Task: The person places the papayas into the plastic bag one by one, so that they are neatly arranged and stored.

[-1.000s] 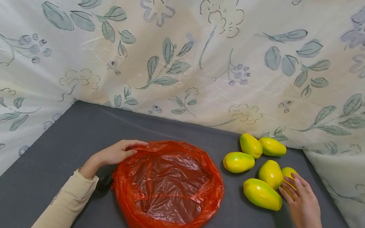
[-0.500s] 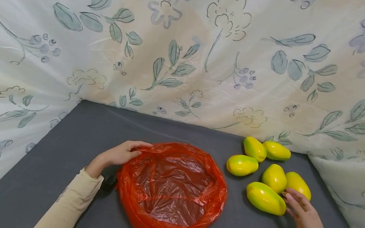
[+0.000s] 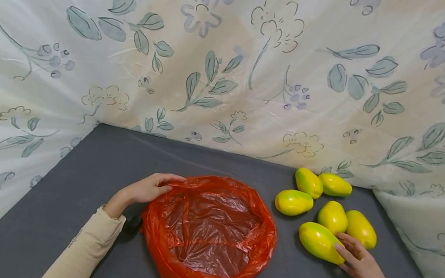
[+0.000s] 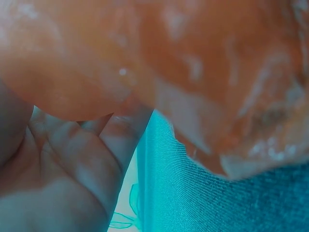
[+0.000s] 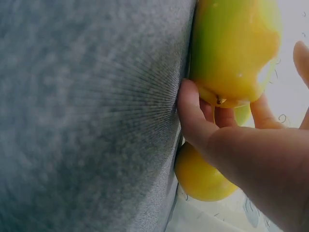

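A red plastic bag (image 3: 164,264) lies with its mouth spread wide on the dark grey cloth. My left hand (image 3: 144,190) holds its upper left rim between thumb and fingers. In the left wrist view, the bag's plastic (image 4: 203,72) covers most of those fingers. Over on the right, my right hand (image 3: 359,262) is at the near end of the closest yellow-green mango (image 3: 317,240). Its fingers reach along that mango's end, low by the cloth, in the right wrist view, while the thumb (image 5: 301,60) stands apart from the skin.
Behind the closest mango sit two more, an upright-looking mango (image 3: 332,217) and one by its right side (image 3: 360,229). Further back is another group, including a mango (image 3: 293,202) nearest the bag. A floral curtain (image 3: 224,63) rises at the back and sides.
My right hand has moved from the rightmost mango toward the near one, and its fingers are now at that mango's end. The left hand stays on the bag's rim.
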Action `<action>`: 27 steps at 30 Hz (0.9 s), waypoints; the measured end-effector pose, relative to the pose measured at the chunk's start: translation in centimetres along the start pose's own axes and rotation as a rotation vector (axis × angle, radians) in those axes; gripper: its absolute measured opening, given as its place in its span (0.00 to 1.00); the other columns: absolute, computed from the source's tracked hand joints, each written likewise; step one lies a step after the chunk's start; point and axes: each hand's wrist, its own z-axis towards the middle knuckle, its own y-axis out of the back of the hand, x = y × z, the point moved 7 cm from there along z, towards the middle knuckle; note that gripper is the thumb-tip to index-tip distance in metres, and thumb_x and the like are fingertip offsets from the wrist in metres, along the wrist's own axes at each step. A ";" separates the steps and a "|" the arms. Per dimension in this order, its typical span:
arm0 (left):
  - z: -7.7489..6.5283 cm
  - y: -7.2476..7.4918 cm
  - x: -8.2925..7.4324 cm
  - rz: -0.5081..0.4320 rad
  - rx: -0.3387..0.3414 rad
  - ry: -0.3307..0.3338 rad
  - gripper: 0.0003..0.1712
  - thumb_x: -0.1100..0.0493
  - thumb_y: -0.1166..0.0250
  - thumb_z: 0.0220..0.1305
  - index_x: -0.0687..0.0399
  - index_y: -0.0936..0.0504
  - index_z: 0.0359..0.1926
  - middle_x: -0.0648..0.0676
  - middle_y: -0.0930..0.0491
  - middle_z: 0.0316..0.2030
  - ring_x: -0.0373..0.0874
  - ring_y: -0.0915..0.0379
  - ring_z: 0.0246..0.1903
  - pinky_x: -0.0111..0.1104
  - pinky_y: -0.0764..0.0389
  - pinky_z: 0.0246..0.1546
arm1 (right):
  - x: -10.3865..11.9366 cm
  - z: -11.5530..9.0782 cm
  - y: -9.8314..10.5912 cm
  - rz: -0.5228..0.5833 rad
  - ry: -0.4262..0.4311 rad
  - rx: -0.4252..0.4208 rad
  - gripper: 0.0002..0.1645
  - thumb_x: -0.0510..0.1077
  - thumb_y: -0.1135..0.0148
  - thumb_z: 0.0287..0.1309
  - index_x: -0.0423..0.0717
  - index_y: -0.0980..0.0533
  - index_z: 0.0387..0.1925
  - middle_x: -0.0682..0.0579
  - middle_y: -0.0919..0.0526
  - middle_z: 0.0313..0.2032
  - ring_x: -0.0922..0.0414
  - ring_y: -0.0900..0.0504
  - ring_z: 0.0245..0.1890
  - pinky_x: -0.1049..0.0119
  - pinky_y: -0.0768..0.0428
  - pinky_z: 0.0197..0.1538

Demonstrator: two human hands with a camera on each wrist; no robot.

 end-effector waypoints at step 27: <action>0.0 -0.1 0.1 0.030 0.001 -0.029 0.23 0.72 0.52 0.70 0.68 0.33 0.65 0.68 0.30 0.58 0.50 0.26 0.38 0.33 0.24 0.36 | 0.4 0.3 -1.2 -0.117 -0.129 0.126 0.50 0.63 0.55 0.68 0.33 0.60 0.71 0.30 0.57 0.68 0.35 0.42 0.62 0.48 0.29 0.52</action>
